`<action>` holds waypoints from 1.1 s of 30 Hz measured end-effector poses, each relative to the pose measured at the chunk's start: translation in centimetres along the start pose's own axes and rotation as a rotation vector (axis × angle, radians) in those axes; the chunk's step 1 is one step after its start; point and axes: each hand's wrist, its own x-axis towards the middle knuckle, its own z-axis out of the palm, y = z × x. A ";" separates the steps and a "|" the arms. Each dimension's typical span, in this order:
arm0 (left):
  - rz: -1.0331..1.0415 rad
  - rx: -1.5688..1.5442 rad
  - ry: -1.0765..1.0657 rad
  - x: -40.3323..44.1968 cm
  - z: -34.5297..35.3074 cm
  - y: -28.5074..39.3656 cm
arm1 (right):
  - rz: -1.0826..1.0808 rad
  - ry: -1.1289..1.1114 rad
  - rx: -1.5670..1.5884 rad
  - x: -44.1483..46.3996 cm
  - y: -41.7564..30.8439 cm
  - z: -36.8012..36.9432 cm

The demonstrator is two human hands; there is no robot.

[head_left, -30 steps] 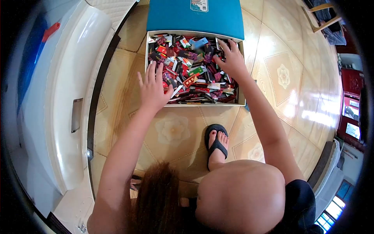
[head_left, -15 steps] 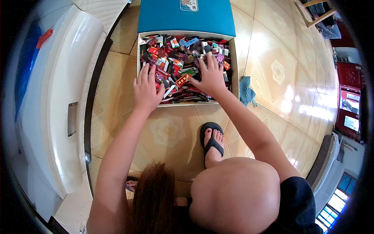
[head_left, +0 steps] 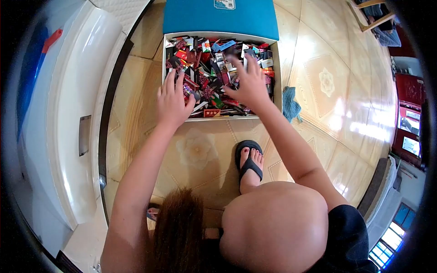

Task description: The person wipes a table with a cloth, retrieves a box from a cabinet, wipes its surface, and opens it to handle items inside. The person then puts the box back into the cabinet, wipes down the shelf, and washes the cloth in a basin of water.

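Note:
A wide box (head_left: 278, 77) with pale walls holds a heap of small, mostly flat packets and card pieces (head_left: 207, 75) in red, black, white, green and purple. Over the heap's left side lies my left hand (head_left: 173, 98), its fingers apart, with dark and purple pieces next to the thumb. My right hand (head_left: 250, 86) is above the right half, fingers spread and nothing held in them. Near the front wall rests a red packet with gold lettering (head_left: 211, 113). Beside it is a green piece (head_left: 217, 101). A blurred dark piece (head_left: 232, 58) shows by the right fingertips.
Behind the heap stands the box's blue lid (head_left: 246, 20). A blue-green cloth (head_left: 290, 104) lies on the tiled floor (head_left: 195, 148) right of the box. On the left is a glossy white furniture panel (head_left: 82, 68). My sandalled foot (head_left: 249, 161) is in front of the box.
My right hand has shifted slightly right, with its fingers spread wider. Pieces in the heap have been stirred; the red and gold packet has slid toward the front wall. My left hand has barely moved.

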 end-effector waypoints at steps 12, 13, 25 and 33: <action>-0.003 -0.006 0.031 0.0 0.6 -0.2 | 0.176 -0.067 0.083 1.0 2.6 3.6; 0.000 0.007 0.038 0.1 0.6 -0.2 | 0.144 -0.065 0.037 0.8 1.7 3.2; -0.011 0.003 0.008 -0.1 0.5 0.0 | -0.086 -0.130 0.131 -1.0 -2.3 1.8; 0.001 0.007 0.025 0.0 0.3 0.0 | 0.028 -0.068 0.137 0.4 3.1 1.2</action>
